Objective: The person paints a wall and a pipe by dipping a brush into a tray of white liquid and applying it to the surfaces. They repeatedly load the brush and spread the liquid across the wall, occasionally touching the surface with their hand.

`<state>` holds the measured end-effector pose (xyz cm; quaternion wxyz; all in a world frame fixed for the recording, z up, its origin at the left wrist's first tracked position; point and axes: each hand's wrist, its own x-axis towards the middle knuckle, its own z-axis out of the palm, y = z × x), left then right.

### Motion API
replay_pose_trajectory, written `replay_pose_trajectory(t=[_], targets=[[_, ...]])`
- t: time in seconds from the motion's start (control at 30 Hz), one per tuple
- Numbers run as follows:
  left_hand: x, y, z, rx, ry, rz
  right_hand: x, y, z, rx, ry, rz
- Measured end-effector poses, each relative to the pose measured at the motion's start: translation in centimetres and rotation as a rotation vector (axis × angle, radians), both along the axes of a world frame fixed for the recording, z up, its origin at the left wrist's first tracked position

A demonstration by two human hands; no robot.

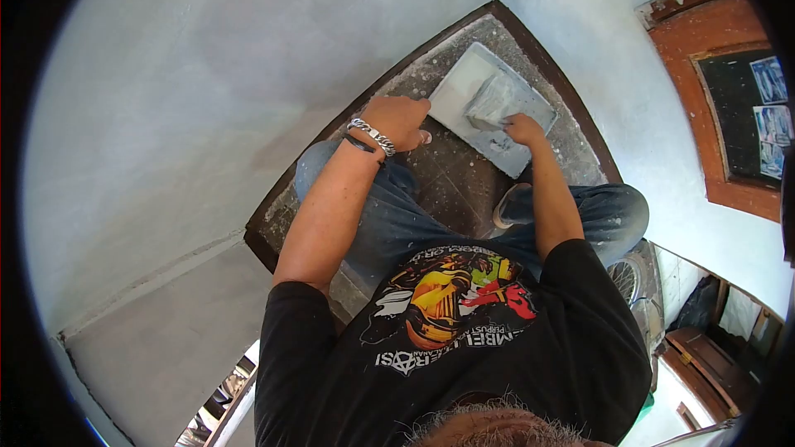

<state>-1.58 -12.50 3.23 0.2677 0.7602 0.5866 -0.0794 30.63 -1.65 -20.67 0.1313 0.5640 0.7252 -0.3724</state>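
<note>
My right hand [524,128] is closed on what looks like a wide paintbrush [495,99], its head coated in whitish paint. The brush lies over a shallow paint tray [451,79], which sits at an angle on the floor. Pale liquid covers the tray's far left part, and grey-white smears mark its near right part. At the tray's left corner is my left hand [397,122], its fingers curled and the thumb below them. Whether those fingers touch the tray or hold something small is hidden. A chain bracelet and a dark band circle the left wrist.
My bent legs in jeans [373,215] flank the speckled floor [447,178]. Pale walls [190,99] meet at the far corner above a dark skirting strip [563,74]. On the right are a wooden frame [691,74], a spoked wheel [625,280] and wooden furniture [704,368].
</note>
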Motion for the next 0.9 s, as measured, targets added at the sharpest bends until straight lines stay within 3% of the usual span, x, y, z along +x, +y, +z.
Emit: replay_pose_trajectory(t=[0.23,0.3,0.33,0.37,0.4,0.43,0.53,0.57,0.67,0.73,0.8,0.87,0.9], targets=[[0.7,0.7,-0.7,0.014,0.008,-0.070,8.6,-3.2,1.5,-0.587,0.848,-0.889],[1.0,0.9,-2.3,0.044,-0.029,-0.106,11.4,-4.2,0.5,-0.750,1.058,-0.712],[1.1,1.1,-3.4,0.070,-0.032,-0.117,12.7,-5.5,-4.2,-0.300,1.000,-0.971],[1.4,0.9,-3.4,0.063,-0.045,-0.094,11.6,-5.5,-0.2,-0.467,1.186,-0.785],[1.6,1.1,-2.1,0.067,0.019,-0.114,8.9,-5.0,3.4,-0.412,1.230,-0.880],[1.4,1.4,-1.9,0.057,0.012,-0.138,7.5,-3.7,5.6,-0.495,1.368,-0.786],[1.6,1.4,-2.0,0.024,0.046,-0.122,0.9,-0.9,17.7,-0.186,1.518,-0.526],[1.5,1.5,-2.5,-0.002,0.080,-0.125,-1.4,-0.3,20.9,-0.118,1.626,-0.544],[0.6,1.5,-2.9,0.006,0.090,-0.096,-10.0,0.4,35.7,0.323,1.789,-0.211],[0.4,1.4,-3.2,-0.006,0.110,-0.076,-13.4,0.6,43.4,0.516,1.667,-0.200],[-0.4,0.7,-3.4,0.007,0.118,-0.042,-17.1,0.8,49.1,1.001,1.535,-0.088],[-1.2,0.1,-2.9,-0.001,0.114,-0.015,-20.2,1.9,52.8,1.359,1.492,0.028],[-1.5,-0.5,-2.2,-0.015,0.109,-0.003,-21.3,2.0,53.9,1.402,1.469,0.057]])
